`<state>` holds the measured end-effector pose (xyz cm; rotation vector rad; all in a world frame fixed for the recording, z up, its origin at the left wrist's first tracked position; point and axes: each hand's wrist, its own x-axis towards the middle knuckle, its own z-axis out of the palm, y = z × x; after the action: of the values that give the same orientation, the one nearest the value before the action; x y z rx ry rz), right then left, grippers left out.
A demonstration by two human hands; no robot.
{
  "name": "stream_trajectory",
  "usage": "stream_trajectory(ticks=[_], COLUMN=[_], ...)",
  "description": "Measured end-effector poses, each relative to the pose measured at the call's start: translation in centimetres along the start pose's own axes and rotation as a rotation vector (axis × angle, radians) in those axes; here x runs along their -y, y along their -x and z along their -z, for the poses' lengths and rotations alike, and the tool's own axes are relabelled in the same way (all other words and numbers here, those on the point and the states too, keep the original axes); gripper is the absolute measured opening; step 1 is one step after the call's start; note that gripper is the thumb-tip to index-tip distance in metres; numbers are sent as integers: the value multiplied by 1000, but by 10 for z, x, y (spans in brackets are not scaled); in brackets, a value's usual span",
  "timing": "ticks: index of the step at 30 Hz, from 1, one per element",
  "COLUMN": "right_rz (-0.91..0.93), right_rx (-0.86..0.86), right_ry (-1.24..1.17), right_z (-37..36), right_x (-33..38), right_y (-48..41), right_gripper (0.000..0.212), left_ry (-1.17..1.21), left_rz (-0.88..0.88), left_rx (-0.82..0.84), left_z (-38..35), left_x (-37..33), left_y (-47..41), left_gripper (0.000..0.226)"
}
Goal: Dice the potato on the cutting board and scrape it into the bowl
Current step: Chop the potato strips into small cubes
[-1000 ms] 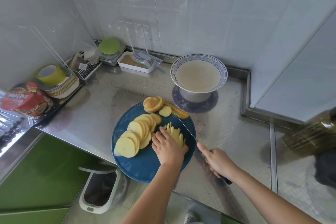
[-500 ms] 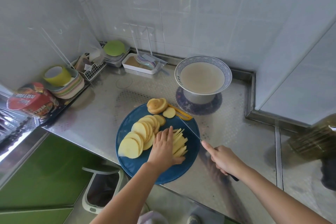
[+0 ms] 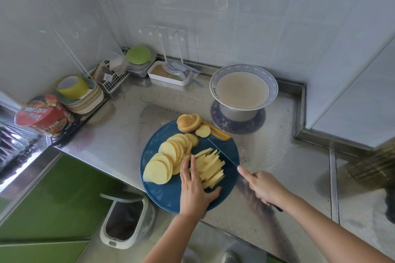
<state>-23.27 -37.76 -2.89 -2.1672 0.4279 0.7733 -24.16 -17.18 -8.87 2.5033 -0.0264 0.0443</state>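
A round blue cutting board (image 3: 158, 196) lies at the counter's front edge. On its left side a row of round potato slices (image 3: 166, 162) overlaps; potato strips (image 3: 210, 166) are fanned out at its middle. An uncut potato end (image 3: 189, 122) sits at the board's far rim. My left hand (image 3: 193, 188) rests flat with straight fingers against the strips' left side, thumb spread below them. My right hand (image 3: 261, 187) grips a knife (image 3: 222, 152), forefinger along its spine, blade just right of the strips. The blue-rimmed bowl (image 3: 215, 89), holding cloudy water, stands behind the board.
A yellow peeler (image 3: 218, 133) lies at the board's far edge. Stacked plates (image 3: 85, 100), a red noodle cup (image 3: 46, 115), a wire basket (image 3: 113, 83) and a white tray (image 3: 168, 77) crowd the back left. A bin (image 3: 124, 220) stands below the counter edge.
My left hand has flattened and slid back toward me, uncovering the strips, which now lie fanned out wider. The knife has drawn slightly to the right of them.
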Motion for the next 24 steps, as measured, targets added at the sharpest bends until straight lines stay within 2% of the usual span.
stream_trajectory(ticks=[6,11,17,21,24], right_rz=[11,6,11,-3,-9], right_rx=[5,12,32,57,56], right_ry=[11,-9,-48,-100,-120], right_z=[-9,-12,-11,-12,-13], right_x=[0,-1,-7,-11,-14], right_y=[4,6,9,9,8], right_gripper=[64,65,64,65,65], left_ry=[19,-97,-203,-268,-242], left_rz=[-54,-156,-99,-156,-176], left_rx=[-4,-14,-28,-21,-23], left_z=[-5,-8,-9,-12,-11], left_x=[3,-1,-5,-3,-3], left_y=[-6,-10,-21,-23,-25], left_gripper=[115,114,113,106,111])
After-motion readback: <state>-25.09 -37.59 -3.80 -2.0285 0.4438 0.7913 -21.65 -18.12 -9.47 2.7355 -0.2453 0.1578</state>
